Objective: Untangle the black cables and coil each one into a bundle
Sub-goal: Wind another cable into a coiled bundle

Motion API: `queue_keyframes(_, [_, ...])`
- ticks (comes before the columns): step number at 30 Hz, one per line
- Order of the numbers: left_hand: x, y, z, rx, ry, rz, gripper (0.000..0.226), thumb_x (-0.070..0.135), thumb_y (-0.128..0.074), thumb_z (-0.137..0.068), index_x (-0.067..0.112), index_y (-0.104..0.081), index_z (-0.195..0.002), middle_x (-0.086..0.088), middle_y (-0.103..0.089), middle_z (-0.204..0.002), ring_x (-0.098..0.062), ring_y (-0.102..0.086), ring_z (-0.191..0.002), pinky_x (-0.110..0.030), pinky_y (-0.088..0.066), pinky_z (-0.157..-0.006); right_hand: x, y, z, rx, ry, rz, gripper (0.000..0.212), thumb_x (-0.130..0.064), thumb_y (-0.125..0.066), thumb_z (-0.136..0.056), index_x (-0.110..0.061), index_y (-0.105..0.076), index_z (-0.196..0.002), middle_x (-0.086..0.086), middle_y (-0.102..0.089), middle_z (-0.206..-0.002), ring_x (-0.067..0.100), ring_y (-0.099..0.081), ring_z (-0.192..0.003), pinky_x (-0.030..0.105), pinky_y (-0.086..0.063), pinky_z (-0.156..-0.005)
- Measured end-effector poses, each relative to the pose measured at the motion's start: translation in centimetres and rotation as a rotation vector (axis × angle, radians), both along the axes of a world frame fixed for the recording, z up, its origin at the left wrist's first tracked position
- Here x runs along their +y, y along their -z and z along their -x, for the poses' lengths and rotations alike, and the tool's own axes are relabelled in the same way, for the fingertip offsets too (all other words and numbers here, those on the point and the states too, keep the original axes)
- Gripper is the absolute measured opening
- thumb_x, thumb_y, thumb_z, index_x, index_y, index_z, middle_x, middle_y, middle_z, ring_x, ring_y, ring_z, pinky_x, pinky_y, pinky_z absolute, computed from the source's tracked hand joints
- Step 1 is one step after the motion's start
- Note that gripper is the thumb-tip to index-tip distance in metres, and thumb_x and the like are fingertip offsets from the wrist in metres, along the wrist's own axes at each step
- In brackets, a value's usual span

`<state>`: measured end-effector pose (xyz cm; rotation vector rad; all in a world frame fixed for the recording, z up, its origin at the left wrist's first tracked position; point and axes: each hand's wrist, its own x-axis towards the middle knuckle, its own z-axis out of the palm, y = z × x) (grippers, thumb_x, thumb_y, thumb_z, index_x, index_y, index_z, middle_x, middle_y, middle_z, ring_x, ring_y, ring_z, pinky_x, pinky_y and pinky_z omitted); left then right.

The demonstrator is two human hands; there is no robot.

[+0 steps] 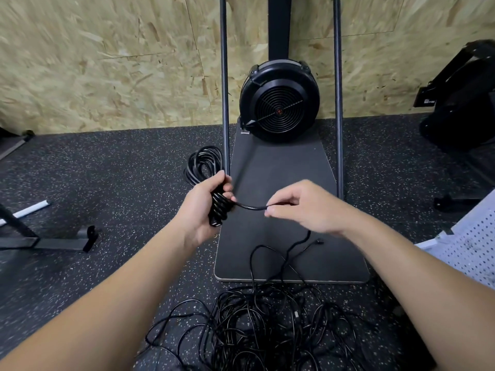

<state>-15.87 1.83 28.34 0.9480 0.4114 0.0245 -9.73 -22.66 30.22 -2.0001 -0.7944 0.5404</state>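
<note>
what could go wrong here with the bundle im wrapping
The left hand grips the coiled bundle while the right hand pinches its tail; letting go early may loosen the wraps. The tail may trail down into the tangled pile and snag; the frame doesn't show.

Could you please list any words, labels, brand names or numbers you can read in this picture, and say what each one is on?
No text can be read.
Small orange mark at the hub of the black fan housing: too small to read.
Pale label on the black equipment at the right edge: blurred, unreadable.
Cables, floor, wall panels and mat: no visible markings.
</note>
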Motion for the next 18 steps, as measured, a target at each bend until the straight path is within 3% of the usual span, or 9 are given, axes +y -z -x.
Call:
queue_keyframes(2, [-0.2, 0.2, 0.2, 0.047, 0.093, -0.105, 0.024, 0.039, -0.072, -0.104, 0.015, -0.068, -0.104, 0.003, -0.055, -0.085, -0.011, -0.05, -0.065, -0.025, -0.05, -0.066, 0.2, -0.9, 0.0, -0.074, -0.043, -0.086, 0.005, -0.026, -0.083, -0.097, -0.028, -0.087, -0.095, 0.009, -0.075, -0.085, 0.014, -0.054, -0.067, 0.03, -0.043, -0.065])
queue_keyframes(5, [-1.3, 0.0, 1.0, 0.076, 0.236, -0.234, 0.043, 0.056, -0.075, -0.095, 0.017, -0.067, -0.112, 0.005, -0.057, -0.083, -0.011, -0.049, -0.066, -0.024, -0.049, -0.06, 0.8, -1.5, 0.5, -0.104, -0.058, -0.127, 0.006, -0.023, -0.087, -0.093, -0.029, -0.088, -0.094, 0.003, -0.077, -0.083, 0.018, -0.062, -0.07, 0.034, -0.049, -0.069])
queue_keyframes(7, [-2.0, 0.0, 1.5, 0.079, 0.314, -0.284, 0.054, 0.067, -0.078, -0.089, 0.018, -0.07, -0.111, 0.004, -0.058, -0.085, -0.012, -0.052, -0.068, -0.027, -0.048, -0.066, 0.9, -1.7, 0.4, -0.077, -0.005, -0.132, 0.007, -0.031, -0.093, -0.087, -0.028, -0.087, -0.09, 0.0, -0.08, -0.081, 0.018, -0.071, -0.073, 0.038, -0.056, -0.074])
queue_keyframes(9, [-2.5, 0.1, 1.9, 0.07, 0.421, -0.318, 0.071, 0.073, -0.09, -0.073, 0.016, -0.071, -0.11, -0.001, -0.06, -0.086, -0.015, -0.056, -0.071, -0.029, -0.051, -0.068, 0.8, -1.7, 0.1, -0.144, 0.086, -0.062, 0.027, -0.047, -0.098, -0.075, -0.026, -0.083, -0.08, -0.002, -0.076, -0.072, 0.015, -0.066, -0.064, 0.036, -0.052, -0.065])
queue_keyframes(11, [-3.6, 0.5, 2.4, 0.051, 0.526, -0.377, 0.067, 0.058, -0.098, -0.071, 0.014, -0.069, -0.114, -0.002, -0.062, -0.089, -0.014, -0.058, -0.073, -0.029, -0.054, -0.068, 0.8, -1.7, 0.2, -0.217, 0.185, 0.074, 0.041, -0.055, -0.1, -0.065, -0.024, -0.076, -0.076, -0.002, -0.072, -0.066, 0.015, -0.057, -0.055, 0.035, -0.045, -0.056])
queue_keyframes(14, [-5.0, 0.8, 2.8, 0.038, 0.547, -0.429, 0.022, 0.011, -0.083, -0.092, 0.014, -0.073, -0.111, -0.001, -0.064, -0.086, -0.012, -0.059, -0.071, -0.029, -0.054, -0.066, 0.6, -1.6, 0.7, -0.167, 0.198, 0.122, 0.048, -0.053, -0.1, -0.066, -0.021, -0.072, -0.087, 0.003, -0.077, -0.074, 0.012, -0.057, -0.055, 0.03, -0.046, -0.054])
queue_keyframes(16, [-4.8, 1.0, 2.4, 0.015, 0.487, -0.401, 0.025, -0.004, -0.073, -0.089, 0.01, -0.075, -0.11, -0.002, -0.062, -0.087, -0.012, -0.055, -0.069, -0.03, -0.053, -0.064, 0.4, -1.6, 0.6, 0.052, 0.183, -0.052, 0.041, -0.041, -0.097, -0.08, -0.012, -0.075, -0.099, 0.008, -0.081, -0.082, 0.011, -0.064, -0.062, 0.028, -0.05, -0.06])
queue_keyframes(18, [-4.2, 1.2, 1.8, -0.003, 0.434, -0.306, 0.042, -0.003, -0.067, -0.078, 0.006, -0.073, -0.118, -0.002, -0.058, -0.088, -0.013, -0.05, -0.068, -0.03, -0.051, -0.065, -0.2, -1.1, 0.0, 0.232, 0.224, -0.15, 0.039, -0.035, -0.09, -0.092, -0.002, -0.075, -0.105, 0.016, -0.081, -0.09, 0.019, -0.07, -0.071, 0.033, -0.055, -0.066])
